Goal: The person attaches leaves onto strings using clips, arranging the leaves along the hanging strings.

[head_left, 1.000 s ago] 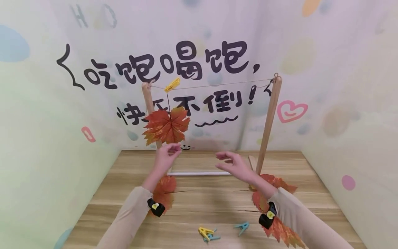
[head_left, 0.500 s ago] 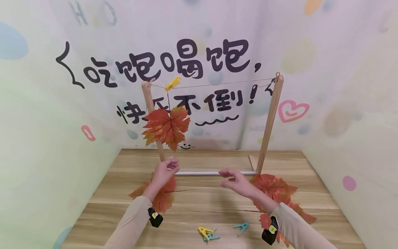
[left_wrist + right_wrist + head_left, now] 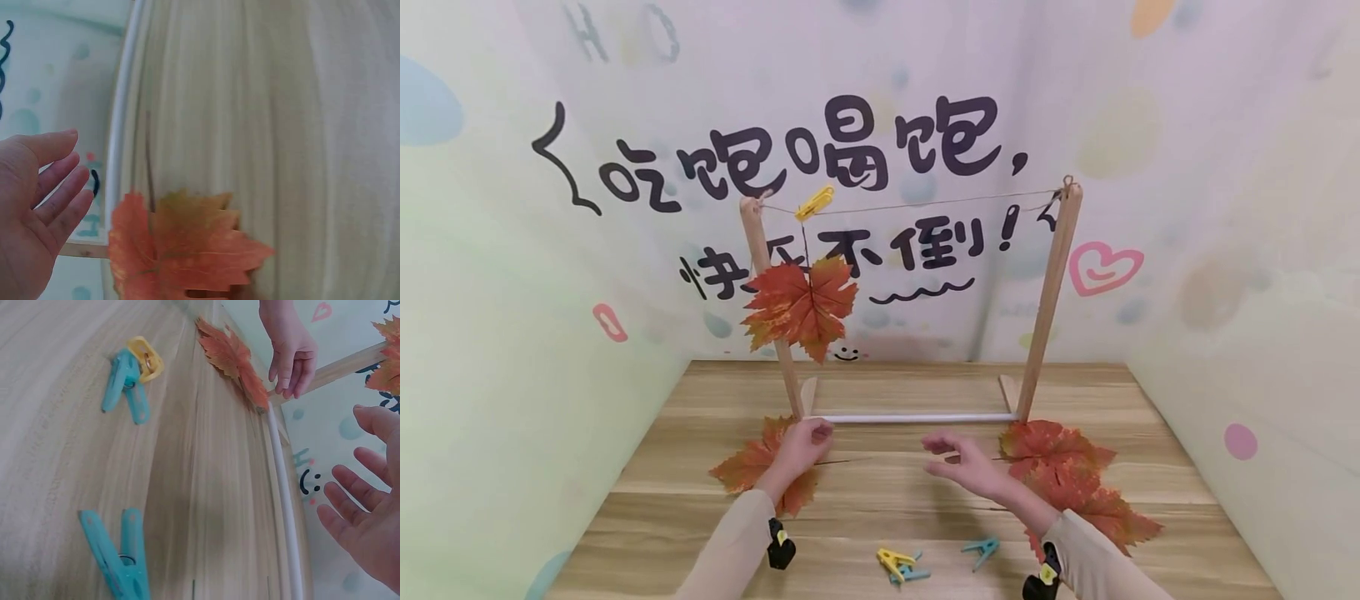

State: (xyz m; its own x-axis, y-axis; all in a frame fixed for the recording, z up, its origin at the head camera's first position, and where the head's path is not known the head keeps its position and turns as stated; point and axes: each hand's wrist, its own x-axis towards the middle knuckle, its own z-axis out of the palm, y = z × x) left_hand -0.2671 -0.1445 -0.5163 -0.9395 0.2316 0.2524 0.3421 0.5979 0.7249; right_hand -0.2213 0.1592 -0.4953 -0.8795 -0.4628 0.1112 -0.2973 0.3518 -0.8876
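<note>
My left hand (image 3: 803, 447) hovers with loosely bent fingers above the maple leaves (image 3: 741, 468) on the left of the table, holding nothing. My right hand (image 3: 970, 467), empty too, is held with relaxed fingers beside more red-orange maple leaves (image 3: 1063, 467) on the right. A yellow clothespin (image 3: 816, 202) clips another maple leaf (image 3: 805, 304) by its stem to a string (image 3: 917, 206), and that leaf hangs at the left end. Toward the front of the table lie a second yellow clothespin (image 3: 895, 562) with a blue one (image 3: 913, 572) against it, and a separate blue clothespin (image 3: 982, 550).
The string runs between two wooden posts, the left post (image 3: 788, 375) and the right post (image 3: 1051, 308), joined low down by a white rod (image 3: 917, 418). Printed walls enclose the wooden table (image 3: 880, 492) at the back and sides.
Both hands have come down toward the table, the left from just below the hanging leaf. That leaf stays hanging from the string, and the clothespins on the table have not moved.
</note>
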